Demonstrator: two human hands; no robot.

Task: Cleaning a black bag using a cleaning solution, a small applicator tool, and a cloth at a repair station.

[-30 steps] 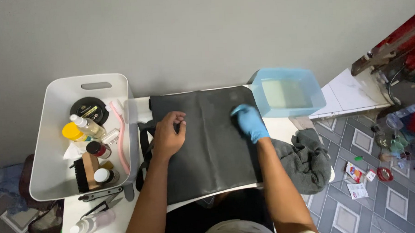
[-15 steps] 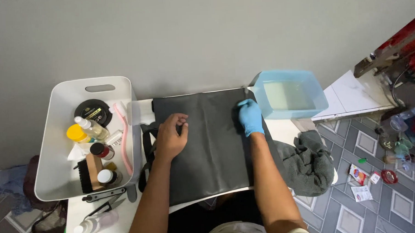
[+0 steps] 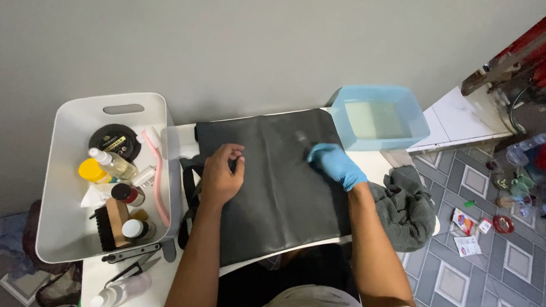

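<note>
A flat black bag [image 3: 275, 202] lies on a white table [image 3: 169, 139] in front of me. My left hand [image 3: 220, 176], bare, rests on the bag's left part with the fingers slightly curled and holds nothing. My right hand [image 3: 335, 163] wears a blue glove and sits on the bag's upper right part, near the edge. Its fingers are curled around a small pale tool [image 3: 301, 137] that is blurred by motion; what kind of tool it is cannot be told.
A blue basin [image 3: 377, 95] with pale liquid stands at the back right. A white bin [image 3: 58, 239] on the left holds bottles, brushes and a round tin. Black scissors [image 3: 135, 268] and a spray bottle [image 3: 117, 292] lie in front of it. A grey cloth [image 3: 405, 206] hangs off the table's right side.
My gloved right hand has slid back from the bag's top right corner a little toward the middle. My left hand stays put on the bag.
</note>
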